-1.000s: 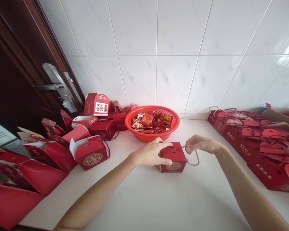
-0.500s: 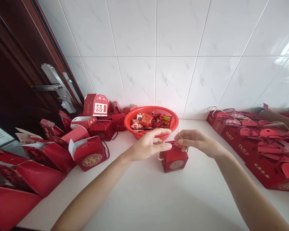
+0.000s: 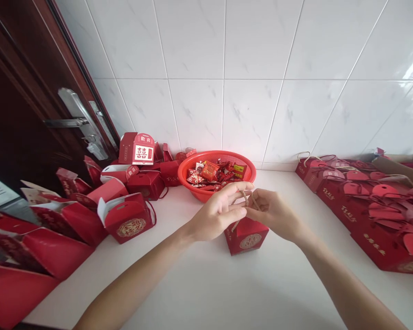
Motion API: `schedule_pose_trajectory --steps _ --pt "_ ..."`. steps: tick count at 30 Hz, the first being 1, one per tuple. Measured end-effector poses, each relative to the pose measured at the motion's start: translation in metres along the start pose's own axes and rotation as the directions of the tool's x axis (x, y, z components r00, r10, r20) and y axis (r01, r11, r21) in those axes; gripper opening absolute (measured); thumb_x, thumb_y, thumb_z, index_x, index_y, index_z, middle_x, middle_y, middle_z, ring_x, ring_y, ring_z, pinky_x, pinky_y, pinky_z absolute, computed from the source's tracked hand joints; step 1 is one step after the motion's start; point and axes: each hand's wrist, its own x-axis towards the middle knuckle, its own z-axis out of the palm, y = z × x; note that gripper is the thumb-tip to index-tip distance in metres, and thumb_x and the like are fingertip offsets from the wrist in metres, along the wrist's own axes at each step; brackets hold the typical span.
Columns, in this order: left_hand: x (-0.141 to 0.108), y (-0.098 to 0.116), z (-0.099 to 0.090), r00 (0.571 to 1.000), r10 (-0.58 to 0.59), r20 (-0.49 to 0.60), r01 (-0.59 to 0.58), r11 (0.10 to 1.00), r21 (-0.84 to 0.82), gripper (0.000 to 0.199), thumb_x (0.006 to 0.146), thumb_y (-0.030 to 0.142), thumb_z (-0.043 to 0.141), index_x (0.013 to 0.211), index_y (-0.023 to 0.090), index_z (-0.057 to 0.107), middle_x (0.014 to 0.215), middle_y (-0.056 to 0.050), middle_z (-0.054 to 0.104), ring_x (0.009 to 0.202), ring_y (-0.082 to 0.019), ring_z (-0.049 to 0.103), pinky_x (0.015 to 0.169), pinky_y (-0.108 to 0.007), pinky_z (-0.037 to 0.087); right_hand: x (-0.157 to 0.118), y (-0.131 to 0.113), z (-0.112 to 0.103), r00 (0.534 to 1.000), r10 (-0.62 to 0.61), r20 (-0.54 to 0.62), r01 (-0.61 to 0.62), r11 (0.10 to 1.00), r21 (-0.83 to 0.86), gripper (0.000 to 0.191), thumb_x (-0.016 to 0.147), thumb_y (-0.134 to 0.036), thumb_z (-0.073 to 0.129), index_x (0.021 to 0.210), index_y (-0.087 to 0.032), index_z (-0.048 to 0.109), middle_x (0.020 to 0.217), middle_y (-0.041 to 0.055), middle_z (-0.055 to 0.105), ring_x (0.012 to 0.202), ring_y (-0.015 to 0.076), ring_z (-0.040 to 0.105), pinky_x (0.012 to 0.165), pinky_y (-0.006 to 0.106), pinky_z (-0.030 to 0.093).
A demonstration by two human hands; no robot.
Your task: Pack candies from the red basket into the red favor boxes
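ok so both your forearms point(image 3: 134, 277) come in from the bottom corners and meet in the middle, wrists angled in, fingertips almost touching. your right hand point(image 3: 275, 214) is bent over with thumb and fingers pinched on the twine point(image 3: 237, 225). your left hand point(image 3: 215, 214) is side-on, thumb below and index finger above, curled round the twine too, but i can't tell if that grip is actually pressed together. the small red box point(image 3: 249, 240) is right below your hands, gold emblem facing you, mid-table.

room-wise: the white table point(image 3: 206, 288) is bare between your arms, from the box down to the bottom of the view. behind your hands it's tight, the red basin point(image 3: 252, 179) of sweets point(image 3: 211, 172) is just past your left fingers, with the tiled wall point(image 3: 254, 55) behind. on your left the open cartons point(image 3: 79, 220) crowd that edge, and on your right the packed boxes point(image 3: 361, 211) stand in rows, well apart from your hand.
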Motion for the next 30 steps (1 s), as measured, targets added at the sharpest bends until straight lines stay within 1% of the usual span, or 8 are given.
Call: schedule_pose_trajectory --steps 4,8,11,14,19,25,28,30 --pt "-0.003 -0.007 0.001 0.994 0.068 -0.091 -0.036 0.949 0.312 0.056 0.083 0.018 0.067 0.136 0.028 0.051 0.145 -0.007 0.049 0.138 -0.026 0.047 0.115 -0.047 0.044 -0.001 -0.004 0.005 0.999 0.002 -0.036 -0.001 1.000 0.014 0.028 0.080 -0.041 0.063 0.065 -0.020 0.052 0.063 -0.0007 0.057 0.058 0.0130 0.050 0.051 0.026 0.037" --pt "-0.002 -0.021 0.001 0.983 0.095 -0.158 0.028 0.767 0.641 0.072 0.077 0.022 0.076 0.141 0.029 0.044 0.146 -0.009 0.047 0.138 -0.030 0.046 0.113 -0.050 0.045 0.001 -0.008 0.001 0.991 0.034 -0.133 -0.019 0.994 0.108 0.020 0.075 -0.035 0.066 0.066 -0.020 0.055 0.066 0.0013 0.064 0.063 0.0160 0.059 0.055 0.027 0.043" --pt "0.001 -0.034 0.005 0.983 0.075 -0.168 0.074 0.676 0.733 0.079 0.077 0.027 0.078 0.145 0.027 0.038 0.147 -0.012 0.047 0.141 -0.034 0.040 0.112 -0.053 0.044 0.005 -0.007 -0.001 0.985 0.082 -0.153 -0.046 0.973 0.227 0.014 0.070 -0.030 0.067 0.066 -0.021 0.057 0.070 0.0029 0.069 0.070 0.0190 0.066 0.063 0.029 0.049" --pt "0.002 -0.046 0.008 0.977 0.095 -0.191 0.094 0.611 0.786 0.080 0.078 0.028 0.077 0.147 0.024 0.035 0.143 -0.014 0.050 0.139 -0.035 0.042 0.110 -0.056 0.043 0.010 -0.003 -0.005 0.986 0.140 -0.095 -0.093 0.918 0.386 0.015 0.066 -0.029 0.068 0.065 -0.021 0.056 0.068 0.0023 0.070 0.071 0.0191 0.068 0.069 0.030 0.051" --pt "0.005 -0.059 0.006 0.972 0.075 -0.225 0.134 0.609 0.782 0.078 0.079 0.033 0.076 0.146 0.023 0.038 0.142 -0.015 0.052 0.136 -0.036 0.044 0.109 -0.057 0.042 0.014 0.000 -0.014 0.986 0.164 -0.030 -0.127 0.855 0.503 0.025 0.062 -0.032 0.077 0.064 -0.020 0.056 0.060 -0.0016 0.062 0.061 0.0135 0.061 0.066 0.027 0.049" --pt "0.005 -0.066 0.011 0.982 -0.044 -0.183 0.171 0.616 0.769 0.052 0.075 0.043 0.078 0.121 0.022 0.065 0.118 -0.012 0.060 0.119 -0.034 0.052 0.099 -0.053 0.049 0.014 0.008 -0.015 0.993 0.115 -0.012 -0.102 0.926 0.364 0.025 0.061 -0.031 0.075 0.070 -0.020 0.055 0.061 -0.0033 0.059 0.054 0.0116 0.053 0.053 0.026 0.041" --pt "0.004 -0.071 0.016 0.981 -0.049 -0.188 0.177 0.624 0.761 0.039 0.078 0.043 0.075 0.111 0.021 0.069 0.117 -0.012 0.057 0.115 -0.032 0.054 0.094 -0.049 0.052 0.014 0.012 -0.014 0.989 0.138 -0.053 -0.128 0.980 0.153 0.021 0.062 -0.026 0.068 0.076 -0.022 0.054 0.056 -0.0061 0.055 0.049 0.0109 0.046 0.049 0.024 0.034" --pt "0.003 -0.075 0.018 0.985 -0.033 -0.168 0.149 0.644 0.751 0.033 0.081 0.041 0.072 0.107 0.020 0.069 0.123 -0.013 0.055 0.117 -0.031 0.054 0.095 -0.047 0.053 0.013 0.013 -0.014 0.985 0.146 -0.092 -0.152 0.987 -0.058 0.018 0.062 -0.019 0.064 0.077 -0.022 0.054 0.053 -0.0070 0.051 0.049 0.0115 0.043 0.048 0.024 0.032"
